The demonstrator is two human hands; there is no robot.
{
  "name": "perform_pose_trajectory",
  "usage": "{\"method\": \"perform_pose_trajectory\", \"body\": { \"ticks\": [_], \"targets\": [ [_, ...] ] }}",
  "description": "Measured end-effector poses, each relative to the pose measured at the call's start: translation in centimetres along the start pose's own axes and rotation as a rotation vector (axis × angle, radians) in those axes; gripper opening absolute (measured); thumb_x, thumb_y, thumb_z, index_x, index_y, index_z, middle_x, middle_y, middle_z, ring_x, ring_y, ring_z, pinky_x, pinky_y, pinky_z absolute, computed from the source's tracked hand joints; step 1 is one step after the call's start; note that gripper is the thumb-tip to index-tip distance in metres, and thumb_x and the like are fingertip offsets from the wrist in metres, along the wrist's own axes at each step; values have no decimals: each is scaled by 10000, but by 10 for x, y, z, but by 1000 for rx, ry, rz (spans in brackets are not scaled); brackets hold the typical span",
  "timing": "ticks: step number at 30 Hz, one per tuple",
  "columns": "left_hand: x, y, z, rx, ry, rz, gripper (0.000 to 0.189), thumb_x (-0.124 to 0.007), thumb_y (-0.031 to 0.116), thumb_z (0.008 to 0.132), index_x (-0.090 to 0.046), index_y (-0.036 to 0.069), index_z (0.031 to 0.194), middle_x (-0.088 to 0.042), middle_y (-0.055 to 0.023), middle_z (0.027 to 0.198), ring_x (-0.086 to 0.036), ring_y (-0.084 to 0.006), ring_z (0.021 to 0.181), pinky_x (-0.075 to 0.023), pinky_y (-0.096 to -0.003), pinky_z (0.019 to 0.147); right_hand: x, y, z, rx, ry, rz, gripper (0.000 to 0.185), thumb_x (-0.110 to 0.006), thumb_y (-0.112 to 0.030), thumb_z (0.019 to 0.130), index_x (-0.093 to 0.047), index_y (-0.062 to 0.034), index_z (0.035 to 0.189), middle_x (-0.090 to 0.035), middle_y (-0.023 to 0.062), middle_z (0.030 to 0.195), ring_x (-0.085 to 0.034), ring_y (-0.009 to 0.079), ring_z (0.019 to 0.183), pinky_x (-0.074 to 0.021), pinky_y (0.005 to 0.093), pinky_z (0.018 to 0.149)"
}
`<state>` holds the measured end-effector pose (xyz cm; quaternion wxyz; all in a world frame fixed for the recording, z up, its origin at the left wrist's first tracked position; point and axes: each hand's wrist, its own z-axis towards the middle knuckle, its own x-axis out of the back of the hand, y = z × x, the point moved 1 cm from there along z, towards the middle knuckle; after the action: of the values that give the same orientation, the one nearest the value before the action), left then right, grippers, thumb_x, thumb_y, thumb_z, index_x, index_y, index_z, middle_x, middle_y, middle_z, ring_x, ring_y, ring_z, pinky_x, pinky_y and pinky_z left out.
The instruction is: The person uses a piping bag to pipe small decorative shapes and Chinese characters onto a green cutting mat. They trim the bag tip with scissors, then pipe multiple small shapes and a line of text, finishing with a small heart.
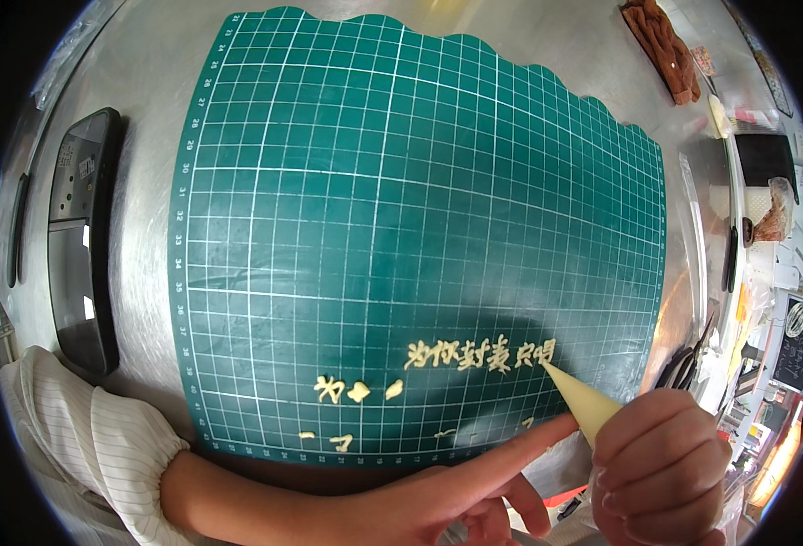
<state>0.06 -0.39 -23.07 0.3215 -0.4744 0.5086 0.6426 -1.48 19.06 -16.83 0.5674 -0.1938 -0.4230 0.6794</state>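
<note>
My right hand [660,464] is closed around a cone-shaped piping bag [584,399] with pale yellow filling. The tip of the bag points up and left, touching or nearly touching the end of a row of piped cream-coloured characters [480,355]. From the left, my left hand [469,501] reaches across with its index finger stretched out against the side of the bag. Its other fingers are bent and appear to hold nothing. Beneath lies a green cutting mat [319,225] with a white grid and a wavy far edge. Another piped character [330,390] and small blobs [359,392] sit lower left.
A dark smartphone-like device [80,239] lies left of the mat on the metal table [145,205]. A brown cloth [664,51] rests at the far right. Black-handled scissors [682,362] lie beside the mat's right edge. Further right are a black box-like object [763,158] and assorted clutter.
</note>
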Motion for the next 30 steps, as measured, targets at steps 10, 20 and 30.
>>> {"method": "perform_pose_trajectory", "body": {
  "ticks": [10,20,30],
  "targets": [
    [-1,-3,6,-6,-10,-4,862,-609,168,1034,-35,114,1676,-583,-133,1233,-620,-147,933,-550,-323,882,-15,-7,3,-113,208,-180,587,-341,-345,1087,-448,-136,549,-513,1,518,-507,136,453,-447,263,430],
    [1,7,-16,0,25,-19,869,-614,172,1032,-33,111,1675,-584,-135,1235,-624,-150,935,-550,-325,886,-2,0,0,-31,8,-7,627,-287,-527,1114,-525,-64,765,-497,60,670,-493,211,549,-454,368,482],
    [-4,2,-4,1,9,-10,876,-620,176,1029,-31,109,1674,-585,-138,1236,-627,-154,937,-551,-328,890,-13,-1,7,-18,136,-6,623,-289,-502,1122,-490,-53,740,-457,64,640,-468,229,545,-451,401,500]
  ]
}}
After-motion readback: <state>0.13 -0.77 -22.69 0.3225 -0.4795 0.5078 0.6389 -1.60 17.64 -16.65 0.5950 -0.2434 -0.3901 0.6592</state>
